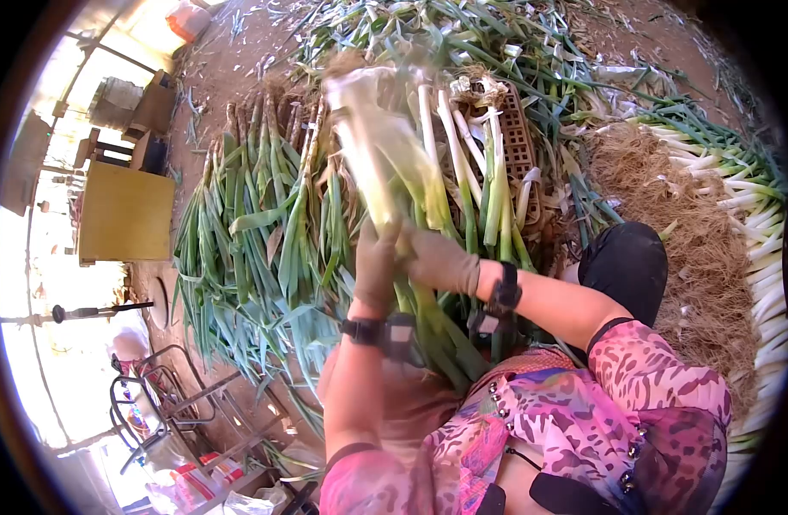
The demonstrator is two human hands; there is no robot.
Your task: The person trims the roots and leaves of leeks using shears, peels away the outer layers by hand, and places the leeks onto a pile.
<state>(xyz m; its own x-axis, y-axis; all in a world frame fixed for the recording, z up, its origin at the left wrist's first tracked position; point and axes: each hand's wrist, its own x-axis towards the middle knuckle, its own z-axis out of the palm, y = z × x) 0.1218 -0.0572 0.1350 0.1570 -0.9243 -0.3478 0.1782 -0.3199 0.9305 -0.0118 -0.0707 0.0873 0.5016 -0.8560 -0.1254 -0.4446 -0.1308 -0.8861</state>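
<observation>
My left hand [377,266], in a brownish glove, is closed around a bunch of leeks [366,167] held in front of my body. My right hand [443,260], gloved the same way, is closed on the bunch from the other side, right against my left hand. The white root ends point away from me and are smeared by motion. Green leaves [437,335] hang down toward my lap. Just beyond my hands, more leeks [494,184] with white stems lie against a brown plastic crate [518,137].
Untrimmed leeks [265,197] lie in a wide row to the left. Cleaned leeks [767,257] with matted roots [686,232] are stacked at the right. Loose leaves [463,39] cover the ground ahead. A metal-framed chair [175,399] and a yellow board [126,213] stand at left.
</observation>
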